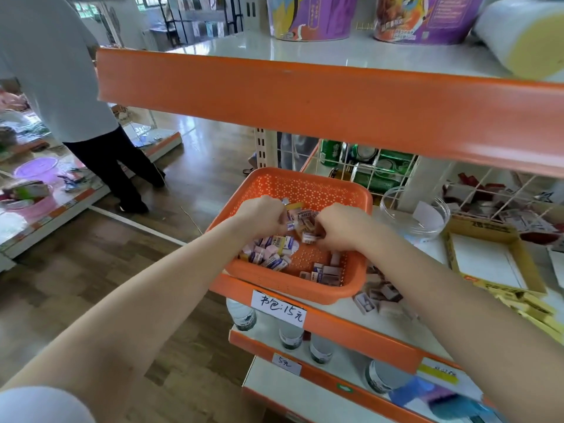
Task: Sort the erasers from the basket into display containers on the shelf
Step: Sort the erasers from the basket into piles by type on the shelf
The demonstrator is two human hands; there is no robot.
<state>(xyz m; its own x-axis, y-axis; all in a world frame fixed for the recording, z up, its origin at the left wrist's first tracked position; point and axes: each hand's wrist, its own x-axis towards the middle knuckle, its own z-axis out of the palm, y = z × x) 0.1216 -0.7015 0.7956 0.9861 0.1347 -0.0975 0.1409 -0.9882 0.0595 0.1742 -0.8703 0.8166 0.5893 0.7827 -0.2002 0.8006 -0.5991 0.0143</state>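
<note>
My left hand (pixel 262 215) and my right hand (pixel 338 228) are both down in the orange basket (pixel 305 183). The fingers of each are curled round a small bunch of erasers (pixel 302 222), and the two bunches almost touch between the hands.

I judge that the sorting is only at its beginning. Just below my hands many erasers lie in heaps on the basket floor, with a bare patch between the heaps. To the right of my right hand stands a clear round bowl (pixel 393 209); it seems to hold only something pale, and I cannot tell what. Farther right there is a flat cardboard tray (pixel 454 248), and I see no erasers in it. A few loose erasers (pixel 375 296) lie on the shelf (pixel 384 326) under my right forearm, outside the basket. So nearly all of the work is left, by my judgement.

The shelf is white with an orange front edge, and a handwritten price label (pixel 279 309) sits below my left wrist. Under it are water bottles (pixel 291 335). Beyond my hands, behind a wire grid, are green cans (pixel 375 166). Far to my left another person (pixel 76 87) stands on a wooden floor (pixel 198 184) beside low displays.
</note>
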